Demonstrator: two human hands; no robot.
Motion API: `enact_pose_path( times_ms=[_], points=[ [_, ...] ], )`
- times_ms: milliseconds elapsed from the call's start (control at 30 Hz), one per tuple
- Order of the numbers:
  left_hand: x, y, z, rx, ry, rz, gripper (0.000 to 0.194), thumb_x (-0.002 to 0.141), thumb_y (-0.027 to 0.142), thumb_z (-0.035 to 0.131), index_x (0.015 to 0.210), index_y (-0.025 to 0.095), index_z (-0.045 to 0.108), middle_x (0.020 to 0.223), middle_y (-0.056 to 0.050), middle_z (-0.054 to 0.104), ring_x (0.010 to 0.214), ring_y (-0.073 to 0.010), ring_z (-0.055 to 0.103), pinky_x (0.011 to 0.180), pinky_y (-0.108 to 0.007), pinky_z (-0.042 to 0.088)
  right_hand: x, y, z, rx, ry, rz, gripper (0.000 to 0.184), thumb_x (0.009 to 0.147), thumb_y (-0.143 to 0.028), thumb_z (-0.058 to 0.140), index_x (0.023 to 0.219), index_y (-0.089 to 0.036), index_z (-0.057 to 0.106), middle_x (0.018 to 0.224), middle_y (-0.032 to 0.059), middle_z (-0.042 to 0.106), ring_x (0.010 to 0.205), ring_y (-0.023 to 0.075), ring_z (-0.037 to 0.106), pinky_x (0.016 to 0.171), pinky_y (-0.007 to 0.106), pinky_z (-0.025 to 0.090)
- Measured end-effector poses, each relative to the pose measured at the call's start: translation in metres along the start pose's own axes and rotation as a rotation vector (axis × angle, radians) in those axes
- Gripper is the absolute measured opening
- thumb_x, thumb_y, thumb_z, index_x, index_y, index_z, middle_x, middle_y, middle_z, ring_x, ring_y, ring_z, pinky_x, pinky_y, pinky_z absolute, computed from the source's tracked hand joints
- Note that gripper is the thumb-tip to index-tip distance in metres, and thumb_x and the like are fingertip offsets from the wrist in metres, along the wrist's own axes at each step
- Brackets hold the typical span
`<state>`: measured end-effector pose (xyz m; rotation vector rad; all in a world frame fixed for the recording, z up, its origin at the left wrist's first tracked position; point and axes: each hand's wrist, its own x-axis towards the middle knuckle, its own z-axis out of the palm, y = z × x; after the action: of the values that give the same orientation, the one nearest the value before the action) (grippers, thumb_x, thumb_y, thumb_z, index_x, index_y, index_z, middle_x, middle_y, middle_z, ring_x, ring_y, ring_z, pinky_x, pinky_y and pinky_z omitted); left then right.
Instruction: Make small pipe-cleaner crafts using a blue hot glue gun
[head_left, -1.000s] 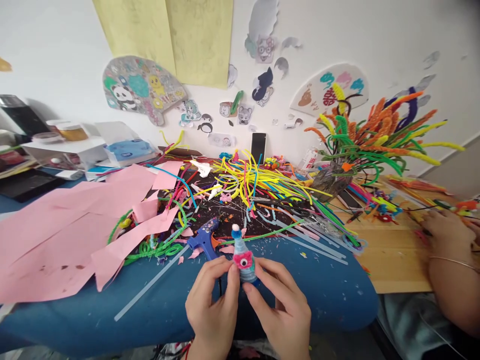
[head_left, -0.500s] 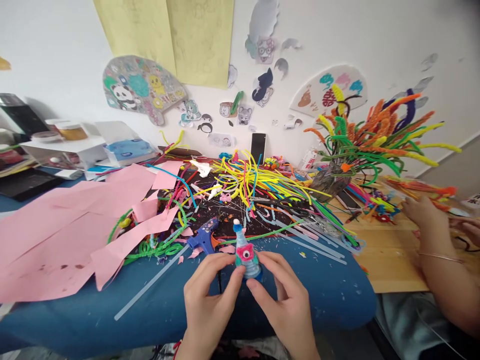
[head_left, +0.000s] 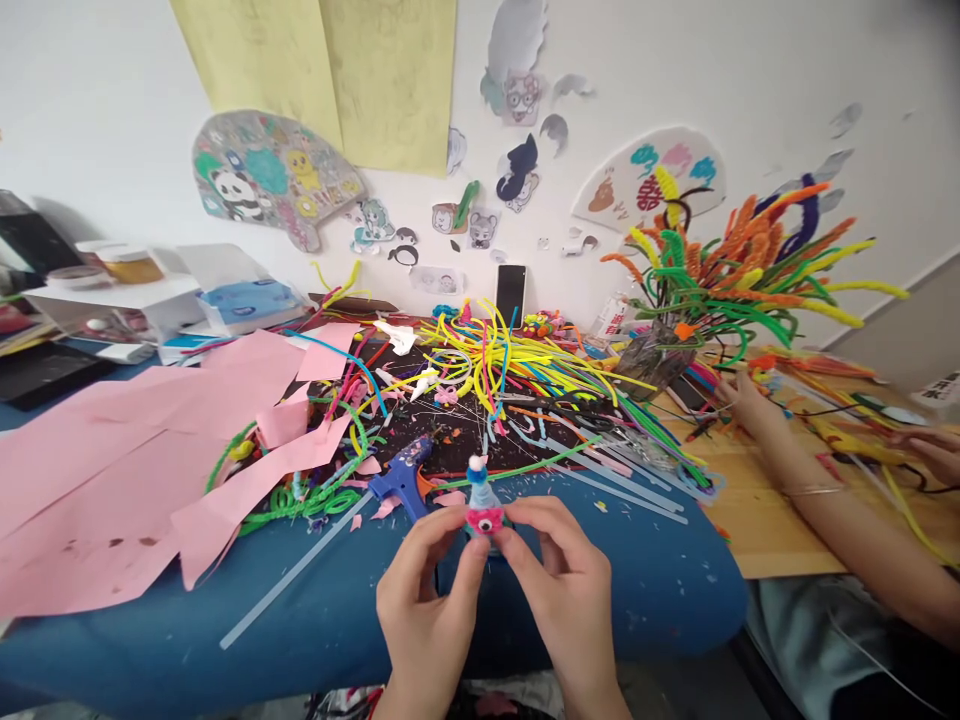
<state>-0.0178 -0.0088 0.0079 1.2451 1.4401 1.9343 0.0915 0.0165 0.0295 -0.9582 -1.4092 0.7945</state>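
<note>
Between my two hands is a small pipe-cleaner figure (head_left: 484, 497), held just above the front of the blue table. It has a pale blue cone top with a white pompom, and a pink patch around one googly eye. My left hand (head_left: 431, 590) pinches its left side between thumb and fingers. On the other side my right hand (head_left: 561, 585) grips it the same way. The figure's lower part is largely hidden behind my thumbs. Just beyond my left hand lies a blue glue gun (head_left: 405, 478) with a clear glue stick (head_left: 296, 570) at its rear.
Pink paper sheets (head_left: 97, 480) cover the left side. Yellow pipe cleaners (head_left: 517, 355) pile up at the back, near a phone (head_left: 511, 295) against the wall. Loose glue sticks (head_left: 615, 480) lie to the right. A co-worker's hand (head_left: 754, 410) reaches over the wooden table (head_left: 757, 510).
The figure has tilted in my fingers, so its eye sits lower and its base is less visible. The co-worker's arm has reached farther left and toward the back.
</note>
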Motion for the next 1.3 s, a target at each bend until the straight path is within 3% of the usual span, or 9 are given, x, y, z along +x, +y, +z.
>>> enact_pose_path(
  times_ms=[400, 567, 733, 967, 1133, 1300],
  points=[
    [0.001, -0.003, 0.01, -0.332, 0.152, -0.33, 0.007, 0.076, 0.026, 0.078, 0.082, 0.024, 0.076, 0.089, 0.0, 0.077, 0.09, -0.0154, 0.073, 0.078, -0.018, 0.058, -0.004, -0.004, 0.008, -0.026, 0.051, 0.012, 0.013, 0.08, -0.012, 0.072, 0.08, -0.025, 0.073, 0.081, -0.0003, 0.069, 0.077, 0.0135, 0.065, 0.065, 0.021, 0.053],
    [-0.005, -0.002, 0.014, -0.403, 0.224, -0.357, 0.008, 0.075, 0.028, 0.079, 0.08, 0.024, 0.075, 0.092, 0.001, 0.077, 0.089, -0.0127, 0.071, 0.079, -0.016, 0.057, -0.004, -0.007, 0.012, -0.007, 0.032, 0.048, 0.012, 0.082, -0.013, 0.069, 0.082, -0.025, 0.07, 0.084, -0.0004, 0.069, 0.081, 0.0134, 0.065, 0.07, 0.021, 0.053],
    [-0.004, -0.002, 0.016, -0.404, 0.23, -0.392, 0.012, 0.075, 0.035, 0.079, 0.079, 0.024, 0.077, 0.084, 0.001, 0.077, 0.086, -0.0137, 0.071, 0.076, -0.017, 0.057, -0.008, -0.012, 0.018, 0.041, -0.009, 0.064, 0.013, 0.08, -0.012, 0.068, 0.073, -0.022, 0.066, 0.075, -0.0018, 0.067, 0.073, 0.0118, 0.064, 0.066, 0.019, 0.052],
    [-0.006, -0.007, 0.014, -0.443, 0.176, -0.336, 0.016, 0.08, 0.036, 0.074, 0.075, 0.022, 0.077, 0.094, -0.003, 0.078, 0.099, -0.0183, 0.069, 0.089, -0.026, 0.054, -0.007, -0.008, 0.015, 0.133, 0.063, 0.186, 0.01, 0.076, -0.016, 0.074, 0.08, -0.025, 0.07, 0.074, -0.0038, 0.069, 0.072, 0.0107, 0.065, 0.07, 0.018, 0.054],
    [-0.014, -0.015, 0.013, -0.438, 0.135, -0.232, 0.006, 0.083, 0.021, 0.072, 0.083, 0.025, 0.077, 0.104, -0.001, 0.077, 0.104, -0.0157, 0.068, 0.09, -0.023, 0.054, -0.004, 0.0, 0.008, 0.189, -0.008, 0.293, 0.011, 0.076, -0.022, 0.076, 0.086, -0.024, 0.073, 0.08, -0.0008, 0.072, 0.075, 0.0132, 0.067, 0.074, 0.022, 0.056],
    [-0.02, -0.017, 0.017, -0.377, 0.149, -0.091, 0.021, 0.081, 0.008, 0.071, 0.09, 0.027, 0.076, 0.106, 0.002, 0.075, 0.101, -0.0122, 0.069, 0.088, -0.02, 0.056, -0.005, 0.004, 0.006, 0.213, -0.005, 0.261, 0.005, 0.079, -0.021, 0.073, 0.083, -0.023, 0.072, 0.083, 0.0011, 0.072, 0.079, 0.0157, 0.068, 0.074, 0.025, 0.057]
  ],
)
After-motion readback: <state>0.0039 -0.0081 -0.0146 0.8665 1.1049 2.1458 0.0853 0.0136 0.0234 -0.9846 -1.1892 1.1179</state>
